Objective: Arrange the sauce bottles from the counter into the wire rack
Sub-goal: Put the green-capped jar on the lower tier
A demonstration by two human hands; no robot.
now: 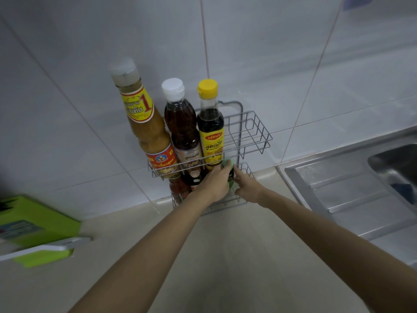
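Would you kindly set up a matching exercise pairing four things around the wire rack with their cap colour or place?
Things:
1. Tan sauce bottle
2. Maggi bottle
3. Red chilli bottle
4. Left hand

Descriptions:
A. Lower tier, left end
B. Yellow cap
C. Closed on a green-capped bottle
D. Clear cap, upper tier's left end

Pairs: 1-D, 2-B, 3-A, 4-C

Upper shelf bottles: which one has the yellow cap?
The dark sauce bottle at the right end of the row on the wire rack. The middle bottle has a white cap, and the tall left bottle a clear cap.
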